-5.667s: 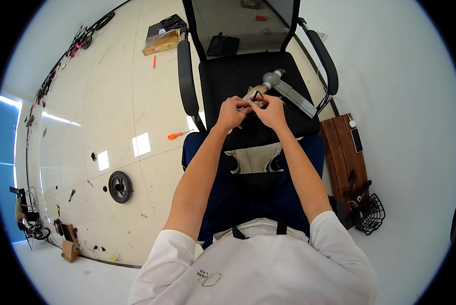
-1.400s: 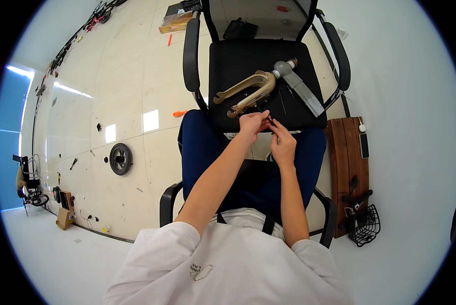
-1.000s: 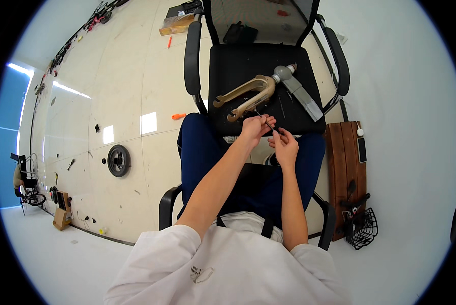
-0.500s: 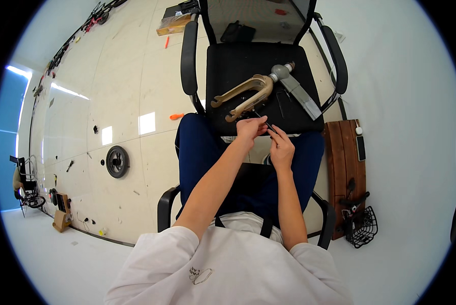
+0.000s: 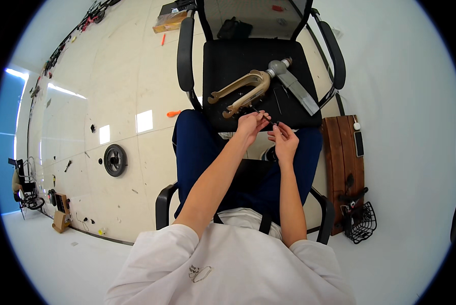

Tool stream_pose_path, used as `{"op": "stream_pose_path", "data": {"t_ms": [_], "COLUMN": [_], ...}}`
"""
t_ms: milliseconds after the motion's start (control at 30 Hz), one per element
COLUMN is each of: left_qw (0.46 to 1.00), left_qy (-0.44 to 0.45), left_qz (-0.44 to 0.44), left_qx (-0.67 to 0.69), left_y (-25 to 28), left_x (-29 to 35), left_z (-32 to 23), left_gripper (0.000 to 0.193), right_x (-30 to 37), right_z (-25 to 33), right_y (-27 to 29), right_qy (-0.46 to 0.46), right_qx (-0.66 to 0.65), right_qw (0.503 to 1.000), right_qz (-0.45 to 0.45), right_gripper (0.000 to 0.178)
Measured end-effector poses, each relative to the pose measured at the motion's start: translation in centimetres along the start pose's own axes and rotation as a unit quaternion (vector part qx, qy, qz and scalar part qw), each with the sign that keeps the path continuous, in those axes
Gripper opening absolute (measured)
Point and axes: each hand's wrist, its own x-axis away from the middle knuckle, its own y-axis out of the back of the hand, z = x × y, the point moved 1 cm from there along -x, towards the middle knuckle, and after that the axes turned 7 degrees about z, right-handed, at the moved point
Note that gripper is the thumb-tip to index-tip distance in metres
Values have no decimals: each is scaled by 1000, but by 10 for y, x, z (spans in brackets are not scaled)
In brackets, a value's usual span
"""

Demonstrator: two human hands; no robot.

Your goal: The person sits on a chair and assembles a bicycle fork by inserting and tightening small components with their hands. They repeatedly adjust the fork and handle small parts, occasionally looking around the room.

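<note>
My left hand (image 5: 252, 123) is closed round a thin dark rod (image 5: 264, 117), which slants from the fork's lower leg down to the right. At the rod's near end, the fingertips of my right hand (image 5: 285, 142) are pinched together; that end is partly hidden. Just beyond my hands a bicycle fork (image 5: 261, 80) in tan lies on the black chair seat (image 5: 228, 53), its two open ends toward the left. A grey head tube joint with a flat grey bar (image 5: 298, 93) extends from it. Beside the bar rests a thin hex key (image 5: 277, 100).
Armrests (image 5: 186, 56) flank the seat. Left on the tiled floor are a small black wheel (image 5: 115, 160) and an orange-handled tool (image 5: 173, 114). At right, a brown wooden box (image 5: 337, 168) carries a phone (image 5: 358, 144), near a black wire basket (image 5: 364, 223). Bicycles line the far left wall.
My right hand has shifted slightly right and down along the rod, drawing away from my left hand. The fork stays on the seat; the whole view has tilted a little.
</note>
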Motion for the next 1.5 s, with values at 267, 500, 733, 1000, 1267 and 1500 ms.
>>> {"op": "stream_pose_path", "data": {"t_ms": [267, 500, 733, 1000, 1267, 1500], "left_qw": [999, 997, 998, 998, 998, 996], "left_qy": [-3, -15, -15, -27, -9, 10], "left_qz": [-34, -79, -57, 27, -50, -83], "left_qx": [-12, -20, -21, 45, 34, 12], "left_y": [8, 3, 3, 6, 6, 0], "left_x": [4, 0, 4, 5, 3, 0], "left_z": [4, 7, 9, 10, 2, -2], "left_gripper": [19, 15, 18, 23, 16, 17], "right_x": [-2, 5, 5, -4, 2, 14], "right_z": [-4, 2, 6, -8, -4, 3], "right_y": [3, -5, -3, 1, -6, -14], "right_qy": [-128, 91, -93, -200, -7, 154], "right_qx": [-36, 125, -131, -373, -6, 257], "right_qw": [988, 988, 982, 898, 997, 954], "right_qz": [73, 10, 99, 123, 82, -30], "right_gripper": [22, 24, 26, 20, 18, 25]}}
